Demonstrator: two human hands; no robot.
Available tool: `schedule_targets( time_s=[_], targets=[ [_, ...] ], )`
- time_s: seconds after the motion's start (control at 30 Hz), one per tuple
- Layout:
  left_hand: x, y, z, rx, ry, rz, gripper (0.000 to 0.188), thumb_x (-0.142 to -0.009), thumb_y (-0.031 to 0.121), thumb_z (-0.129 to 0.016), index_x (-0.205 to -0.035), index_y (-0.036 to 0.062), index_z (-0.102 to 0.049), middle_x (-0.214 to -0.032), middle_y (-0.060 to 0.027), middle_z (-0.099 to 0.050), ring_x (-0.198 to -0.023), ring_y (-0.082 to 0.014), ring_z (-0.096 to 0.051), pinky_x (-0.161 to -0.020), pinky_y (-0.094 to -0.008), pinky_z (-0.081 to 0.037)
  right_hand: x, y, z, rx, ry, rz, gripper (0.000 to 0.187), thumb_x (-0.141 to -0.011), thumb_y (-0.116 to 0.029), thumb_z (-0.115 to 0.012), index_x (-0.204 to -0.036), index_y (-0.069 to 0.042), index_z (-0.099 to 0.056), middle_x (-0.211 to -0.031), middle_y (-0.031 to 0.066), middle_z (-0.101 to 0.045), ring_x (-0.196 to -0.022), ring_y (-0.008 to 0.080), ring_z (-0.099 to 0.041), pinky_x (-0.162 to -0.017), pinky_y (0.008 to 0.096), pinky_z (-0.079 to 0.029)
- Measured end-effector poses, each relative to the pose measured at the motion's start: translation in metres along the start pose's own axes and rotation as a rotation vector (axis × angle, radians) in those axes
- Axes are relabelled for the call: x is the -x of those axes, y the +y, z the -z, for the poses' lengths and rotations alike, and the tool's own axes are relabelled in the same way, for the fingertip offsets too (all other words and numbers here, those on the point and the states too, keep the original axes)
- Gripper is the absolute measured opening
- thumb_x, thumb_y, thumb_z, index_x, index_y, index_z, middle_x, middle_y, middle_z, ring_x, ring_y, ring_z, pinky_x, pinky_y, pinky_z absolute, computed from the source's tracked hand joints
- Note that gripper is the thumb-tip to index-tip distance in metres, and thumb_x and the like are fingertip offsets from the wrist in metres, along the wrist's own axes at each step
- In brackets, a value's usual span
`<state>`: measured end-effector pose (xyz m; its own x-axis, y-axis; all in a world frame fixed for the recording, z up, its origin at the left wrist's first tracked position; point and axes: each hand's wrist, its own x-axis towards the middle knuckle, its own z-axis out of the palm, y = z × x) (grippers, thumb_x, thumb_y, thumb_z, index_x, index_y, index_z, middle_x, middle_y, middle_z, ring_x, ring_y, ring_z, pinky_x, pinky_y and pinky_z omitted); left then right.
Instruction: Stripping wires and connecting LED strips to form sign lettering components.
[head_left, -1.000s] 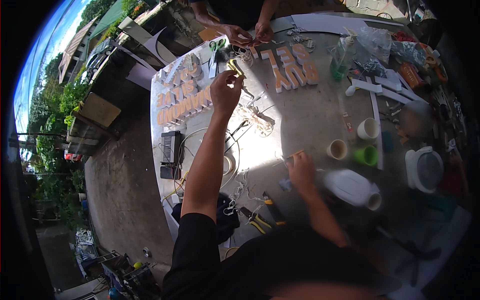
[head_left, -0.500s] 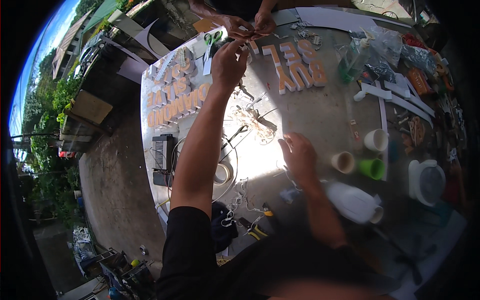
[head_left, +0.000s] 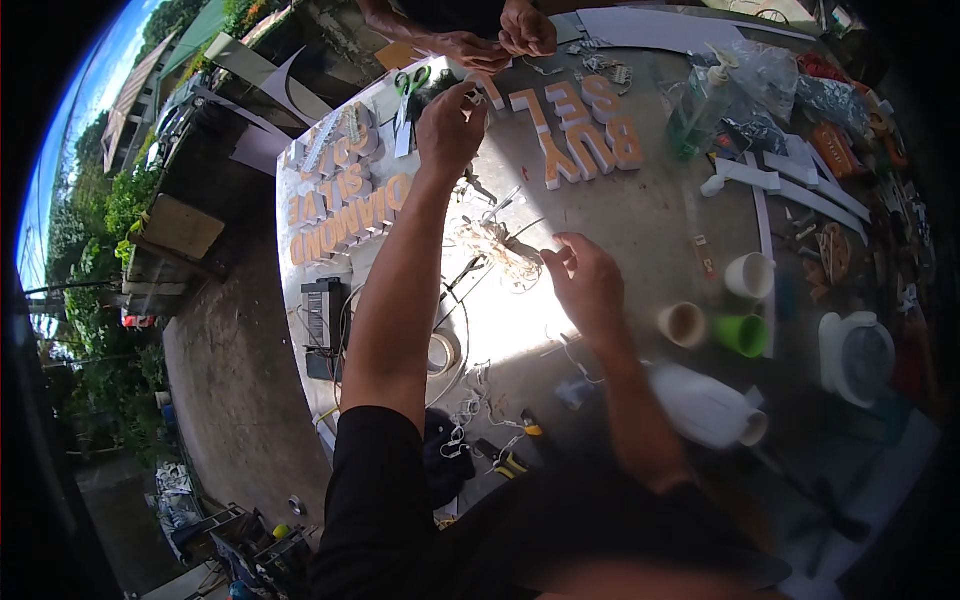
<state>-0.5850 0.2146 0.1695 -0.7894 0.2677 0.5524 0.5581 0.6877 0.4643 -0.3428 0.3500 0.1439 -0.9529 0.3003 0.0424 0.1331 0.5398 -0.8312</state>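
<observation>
The right grip (head_left: 588, 287) stands parted beside a pale, tangled, sunlit wire bundle (head_left: 497, 248). The left grip (head_left: 447, 134) curls; whether around anything, I cannot tell.

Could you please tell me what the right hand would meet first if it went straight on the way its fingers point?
The right hand would probably meet the pale wire bundle at its left, though the hand's height is unclear.
</observation>
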Motion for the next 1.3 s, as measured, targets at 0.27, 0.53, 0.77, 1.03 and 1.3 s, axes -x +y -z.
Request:
schedule_targets(
  time_s=[0.27,0.53,0.77,1.03,1.3],
  targets=[
    [0.017,0.002,-0.005,-0.019,-0.012,0.076,0.026,-0.077,0.020,-0.071,-0.100,0.0096,-0.066,-0.078,-0.0074,-0.068,-0.074,-0.0269,-0.065,-0.068,-0.0374,-0.049,0.029,0.016,0.007,-0.049,-0.012,-0.052,0.023,-0.083,-0.021,-0.067,-0.095,-0.003,-0.064,-0.077,0.0114,-0.066,-0.069,0.0277,-0.064,-0.064,0.0371,-0.049],
    [0.021,0.024,0.002,0.130,0.010,0.151,0.026,-0.076,0.022,-0.072,-0.097,0.0067,-0.068,-0.076,-0.0097,-0.069,-0.068,-0.0230,-0.066,-0.067,-0.0339,-0.050,0.035,0.011,0.021,-0.084,0.017,-0.052,0.021,-0.083,-0.020,-0.068,-0.094,-0.002,-0.065,-0.076,0.0114,-0.066,-0.066,0.0249,-0.064,-0.062,0.0362,-0.049],
    [0.062,0.034,0.018,0.258,-0.141,0.385,0.029,-0.082,0.023,-0.069,-0.101,0.0011,-0.067,-0.090,-0.0117,-0.069,-0.073,-0.0165,-0.063,-0.063,-0.0276,-0.050,0.075,0.026,0.056,-0.114,-0.046,-0.084,0.020,-0.083,-0.016,-0.068,-0.095,0.001,-0.065,-0.076,0.0111,-0.066,-0.065,0.0213,-0.064,-0.060,0.0319,-0.050],
    [0.154,0.030,0.046,0.401,-0.170,0.542,0.033,-0.081,0.023,-0.074,-0.101,-0.0026,-0.069,-0.088,-0.0092,-0.070,-0.081,-0.0119,-0.064,-0.076,-0.0238,-0.048,0.119,0.022,0.086,-0.140,-0.054,-0.107,0.021,-0.083,-0.014,-0.070,-0.096,0.002,-0.065,-0.076,0.0105,-0.066,-0.064,0.0173,-0.062,-0.058,0.0284,-0.049],
    [0.278,0.053,0.079,0.564,-0.155,0.817,0.021,-0.084,0.013,-0.072,-0.096,-0.0021,-0.064,-0.083,-0.0044,-0.067,-0.077,-0.0090,-0.060,-0.072,-0.0228,-0.047,0.128,0.021,0.085,-0.130,-0.070,-0.050,0.019,-0.083,-0.013,-0.069,-0.096,0.001,-0.064,-0.077,0.0102,-0.064,-0.065,0.0201,-0.060,-0.060,0.0309,-0.049]
  ],
)
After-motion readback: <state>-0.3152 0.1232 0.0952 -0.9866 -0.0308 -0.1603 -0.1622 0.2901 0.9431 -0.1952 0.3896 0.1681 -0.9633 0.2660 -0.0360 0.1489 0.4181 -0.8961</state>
